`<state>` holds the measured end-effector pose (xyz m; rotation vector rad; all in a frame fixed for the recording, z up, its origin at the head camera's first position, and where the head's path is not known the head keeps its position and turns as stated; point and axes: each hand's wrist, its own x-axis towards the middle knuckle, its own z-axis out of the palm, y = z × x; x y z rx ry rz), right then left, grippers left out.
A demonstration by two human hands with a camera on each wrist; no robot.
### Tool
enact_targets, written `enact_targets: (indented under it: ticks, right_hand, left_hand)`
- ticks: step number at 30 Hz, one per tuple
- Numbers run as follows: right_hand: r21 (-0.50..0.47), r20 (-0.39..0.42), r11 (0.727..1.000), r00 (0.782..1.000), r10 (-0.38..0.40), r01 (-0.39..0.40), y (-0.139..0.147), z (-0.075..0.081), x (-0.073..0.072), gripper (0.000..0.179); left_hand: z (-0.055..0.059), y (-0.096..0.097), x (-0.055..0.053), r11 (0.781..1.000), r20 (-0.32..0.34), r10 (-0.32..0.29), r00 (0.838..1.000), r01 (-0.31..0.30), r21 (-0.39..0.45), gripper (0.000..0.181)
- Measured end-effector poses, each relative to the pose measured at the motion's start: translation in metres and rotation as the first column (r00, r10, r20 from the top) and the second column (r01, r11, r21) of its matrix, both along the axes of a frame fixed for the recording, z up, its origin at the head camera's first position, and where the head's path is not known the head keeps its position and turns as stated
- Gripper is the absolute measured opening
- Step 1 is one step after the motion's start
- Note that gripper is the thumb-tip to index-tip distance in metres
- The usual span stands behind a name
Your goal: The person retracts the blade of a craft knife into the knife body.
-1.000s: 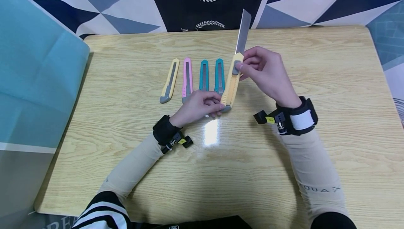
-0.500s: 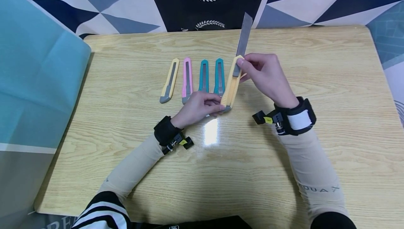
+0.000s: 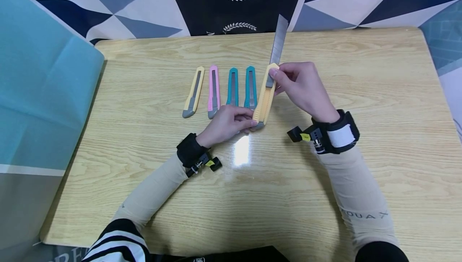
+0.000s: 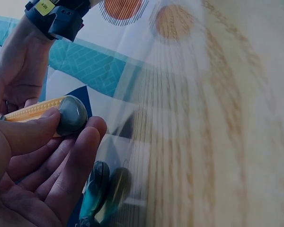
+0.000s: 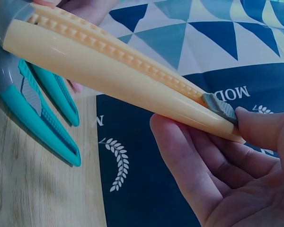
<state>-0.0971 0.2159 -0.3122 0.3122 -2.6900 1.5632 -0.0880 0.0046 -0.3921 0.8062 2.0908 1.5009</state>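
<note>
A pale yellow utility knife (image 3: 264,100) is held tilted above the table, its long segmented blade (image 3: 279,39) extended toward the far edge. My left hand (image 3: 229,122) pinches the grey end cap (image 4: 73,115) between thumb and fingers. At the blade end my right hand (image 3: 301,85) grips the knife, thumb against the grey slider (image 5: 219,107) and fingers beneath the body. Two teal utility knives (image 3: 250,86) lie just beyond my left hand, which partly covers their near ends. Left of them lie a pink utility knife (image 3: 214,89) and another yellow utility knife (image 3: 194,92).
The wooden table (image 3: 231,206) runs up to a patterned cloth (image 3: 242,5) behind its far edge. A light blue cloth panel (image 3: 39,77) stands along the left side. Both wrists wear black camera straps (image 3: 337,133).
The right hand has shifted slightly nearer with its thumb on the slider, and the knife's blade end has dipped a little. The left hand and the lying knives have hardly moved.
</note>
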Motion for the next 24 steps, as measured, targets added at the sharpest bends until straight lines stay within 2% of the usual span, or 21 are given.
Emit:
enact_targets:
  ticks: [4,11,17,22,24]
  right_hand:
    - [0.003,-0.009,1.000,1.000,-0.004,0.004,-0.001,0.001,0.001,0.023]
    - [0.019,-0.004,1.000,1.000,-0.008,0.009,-0.001,0.000,0.002,0.021]
    - [0.025,-0.019,1.000,1.000,0.000,0.000,0.000,-0.001,0.001,0.021]
    - [0.028,-0.023,1.000,1.000,0.001,0.000,0.000,0.000,0.001,0.021]
    - [0.029,-0.027,1.000,1.000,-0.001,0.001,0.000,-0.001,0.001,0.021]
  left_hand:
    - [0.001,0.001,0.000,1.000,0.009,0.003,1.000,-0.002,-0.018,0.009]
    - [0.001,0.002,0.003,1.000,0.063,0.012,0.998,-0.011,-0.018,0.013]
    - [0.001,0.001,0.002,1.000,0.003,-0.012,1.000,0.012,-0.003,0.008]
    - [0.028,0.002,0.010,1.000,-0.023,-0.008,1.000,0.008,-0.006,0.009]
    - [0.039,0.002,0.014,1.000,-0.012,-0.001,1.000,0.001,-0.018,0.010]
